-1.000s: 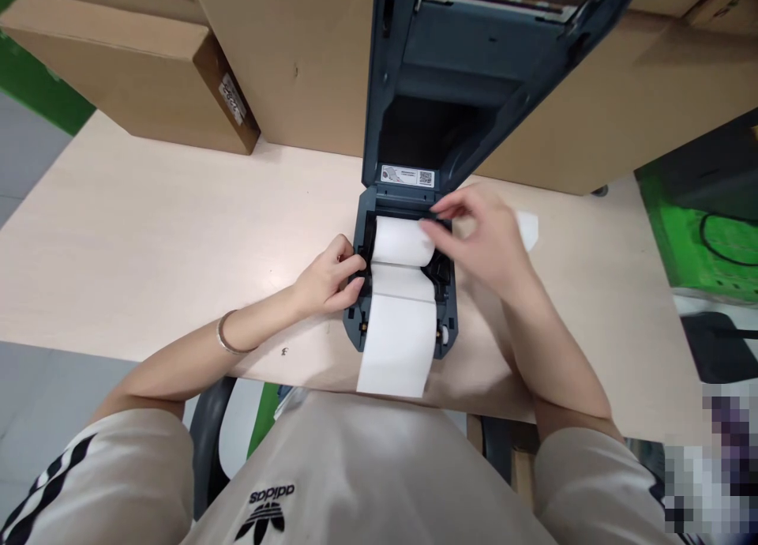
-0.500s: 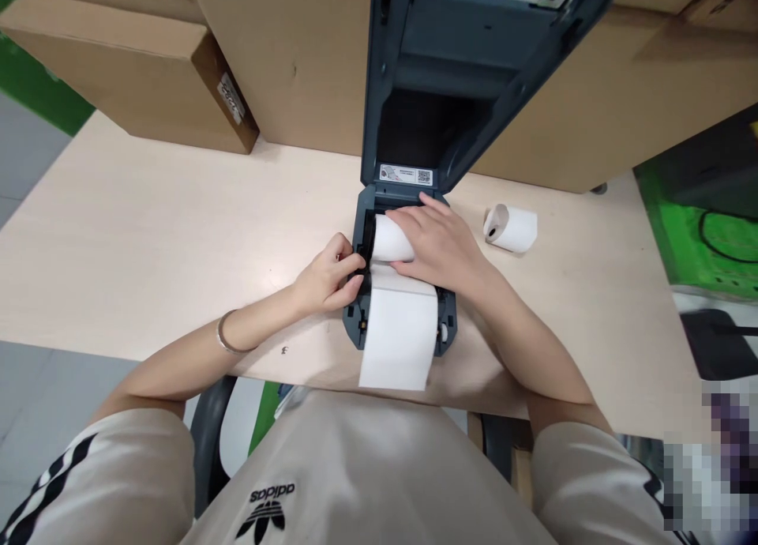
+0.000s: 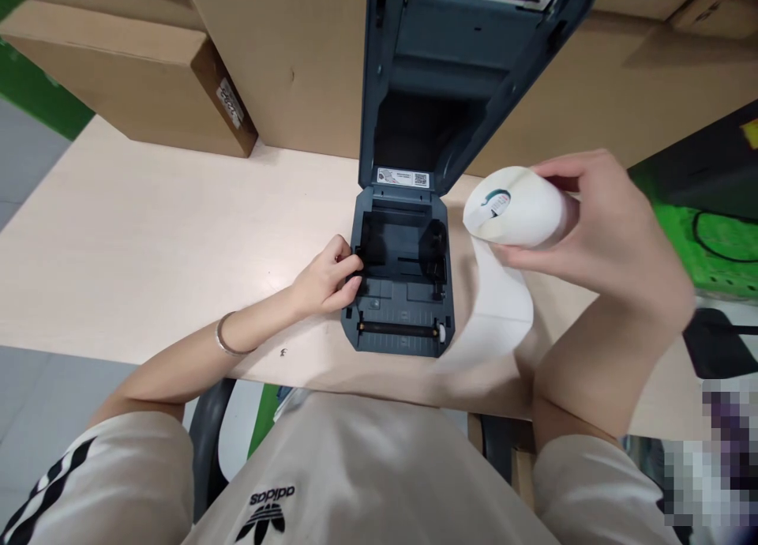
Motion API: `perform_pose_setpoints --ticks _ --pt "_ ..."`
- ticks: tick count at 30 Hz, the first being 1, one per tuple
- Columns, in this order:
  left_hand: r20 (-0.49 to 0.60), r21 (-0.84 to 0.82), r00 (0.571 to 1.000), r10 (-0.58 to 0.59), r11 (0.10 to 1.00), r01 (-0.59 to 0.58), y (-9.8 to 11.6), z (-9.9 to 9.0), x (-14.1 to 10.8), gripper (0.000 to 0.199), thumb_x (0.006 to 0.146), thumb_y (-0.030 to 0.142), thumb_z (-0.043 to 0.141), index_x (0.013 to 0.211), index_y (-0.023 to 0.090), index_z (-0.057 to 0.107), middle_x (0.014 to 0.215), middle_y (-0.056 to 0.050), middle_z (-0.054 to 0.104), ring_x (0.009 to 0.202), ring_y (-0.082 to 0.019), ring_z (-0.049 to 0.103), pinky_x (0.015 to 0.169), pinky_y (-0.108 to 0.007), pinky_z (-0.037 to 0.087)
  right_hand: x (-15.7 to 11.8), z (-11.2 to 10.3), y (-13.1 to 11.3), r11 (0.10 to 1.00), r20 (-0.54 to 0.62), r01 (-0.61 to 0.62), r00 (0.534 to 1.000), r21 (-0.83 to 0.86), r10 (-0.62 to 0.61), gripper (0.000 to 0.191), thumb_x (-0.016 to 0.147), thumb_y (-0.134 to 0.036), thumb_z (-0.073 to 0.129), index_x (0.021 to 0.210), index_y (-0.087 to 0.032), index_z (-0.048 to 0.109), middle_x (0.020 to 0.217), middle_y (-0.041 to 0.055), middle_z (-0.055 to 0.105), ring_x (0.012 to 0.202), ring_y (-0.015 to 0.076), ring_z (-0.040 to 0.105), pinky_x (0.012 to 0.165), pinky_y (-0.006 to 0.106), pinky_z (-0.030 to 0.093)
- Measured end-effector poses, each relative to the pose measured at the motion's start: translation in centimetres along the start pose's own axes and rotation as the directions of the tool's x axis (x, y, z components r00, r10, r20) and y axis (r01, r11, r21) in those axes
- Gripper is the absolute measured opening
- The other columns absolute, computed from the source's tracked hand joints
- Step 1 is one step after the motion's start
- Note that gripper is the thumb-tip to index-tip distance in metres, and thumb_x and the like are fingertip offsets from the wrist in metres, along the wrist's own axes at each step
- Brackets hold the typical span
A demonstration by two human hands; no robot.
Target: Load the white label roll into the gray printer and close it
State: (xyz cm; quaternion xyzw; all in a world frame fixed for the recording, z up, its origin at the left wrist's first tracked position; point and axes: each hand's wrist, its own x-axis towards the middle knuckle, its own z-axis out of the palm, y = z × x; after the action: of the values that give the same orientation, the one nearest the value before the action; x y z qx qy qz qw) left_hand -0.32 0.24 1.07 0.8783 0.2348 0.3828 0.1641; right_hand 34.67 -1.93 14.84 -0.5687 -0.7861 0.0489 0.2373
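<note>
An open label printer (image 3: 403,292), dark blue-grey, sits on the table with its lid (image 3: 455,79) raised. Its roll bay (image 3: 394,241) holds no roll, and a black roller (image 3: 399,329) crosses the front. My left hand (image 3: 328,276) is closed at the printer's left edge, fingertips gripping just inside the rim; the exact part under them is hidden. To the right of the printer, my right hand (image 3: 598,229) holds a white label roll (image 3: 527,205) above the table, thumb and fingers around it. A loose strip of labels (image 3: 497,316) hangs from the roll down towards the table.
Cardboard boxes (image 3: 118,79) stand along the back of the table (image 3: 178,229). A black object (image 3: 719,343) lies at the right side, by a green surface (image 3: 722,253) with a dark cable. The small roll seen earlier is hidden behind my right hand.
My right hand has lifted the label roll out of the printer's bay and carried it to the right, its strip trailing. My left hand has stayed at the printer's left edge.
</note>
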Motion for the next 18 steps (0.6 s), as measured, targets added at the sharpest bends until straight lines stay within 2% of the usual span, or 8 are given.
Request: perform_pose_setpoints --ticks 3,6,10,14,16,18 --pt "0.009 0.027 1.000 -0.008 1.000 0.008 0.0 0.0 0.0 0.036 0.108 0.042 0.037 0.094 0.020 0.062 0.086 -0.003 0.041 0.079 -0.022 0.048 0.065 -0.037 0.048 0.8 1.5 1.9 0.989 0.127 -0.126 0.983 -0.076 0.135 0.067 0.067 -0.049 0.081 0.125 -0.027 0.057 0.124 0.0123 0.063 0.114 0.0404 0.063 0.093 0.054 0.052" --pt "0.028 0.049 0.999 -0.031 0.998 0.030 0.0 0.0 -0.1 0.042 0.109 0.046 0.033 0.094 0.020 0.062 0.086 -0.004 0.042 0.079 -0.023 0.048 0.065 -0.038 0.049 2.0 4.0 3.1 0.988 0.209 -0.120 0.968 -0.094 0.137 0.067 0.062 -0.044 0.080 0.122 -0.023 0.059 0.121 0.0116 0.065 0.108 0.0380 0.064 0.089 0.051 0.053" --pt "0.039 0.037 0.998 -0.051 0.998 0.050 0.0 0.0 -0.2 0.046 0.109 0.049 0.031 0.094 0.020 0.063 0.086 -0.004 0.042 0.080 -0.023 0.047 0.067 -0.038 0.049 2.9 6.5 3.7 0.995 0.301 -0.082 0.949 -0.058 0.095 0.060 0.064 -0.038 0.077 0.119 -0.021 0.063 0.121 0.0105 0.068 0.105 0.0341 0.065 0.086 0.046 0.054" --pt "0.034 0.020 0.998 -0.058 0.998 0.057 0.0 0.0 -0.2 0.042 0.108 0.047 0.034 0.094 0.020 0.063 0.086 -0.004 0.043 0.080 -0.023 0.047 0.067 -0.039 0.049 2.9 8.4 3.7 0.997 0.404 -0.074 0.912 -0.008 0.071 0.060 0.064 -0.030 0.073 0.123 -0.022 0.064 0.130 0.0111 0.067 0.115 0.0365 0.065 0.100 0.056 0.052" --pt "0.031 0.028 0.998 -0.048 0.998 0.047 0.0 0.0 -0.2 0.040 0.108 0.045 0.035 0.095 0.019 0.063 0.086 -0.004 0.043 0.080 -0.023 0.047 0.067 -0.038 0.049 2.8 9.0 3.4 0.995 0.413 -0.094 0.906 -0.016 0.092 0.058 0.065 -0.028 0.072 0.122 -0.021 0.064 0.131 0.0117 0.067 0.121 0.0385 0.064 0.106 0.063 0.048" --pt "0.020 0.031 1.000 -0.023 0.999 0.023 0.0 0.0 -0.2 0.037 0.108 0.042 0.037 0.095 0.019 0.063 0.087 -0.004 0.043 0.080 -0.023 0.048 0.066 -0.038 0.049 2.8 8.9 3.2 0.995 0.413 -0.104 0.905 -0.014 0.100 0.060 0.069 -0.029 0.072 0.128 -0.021 0.064 0.135 0.0116 0.067 0.126 0.0383 0.062 0.111 0.065 0.045"
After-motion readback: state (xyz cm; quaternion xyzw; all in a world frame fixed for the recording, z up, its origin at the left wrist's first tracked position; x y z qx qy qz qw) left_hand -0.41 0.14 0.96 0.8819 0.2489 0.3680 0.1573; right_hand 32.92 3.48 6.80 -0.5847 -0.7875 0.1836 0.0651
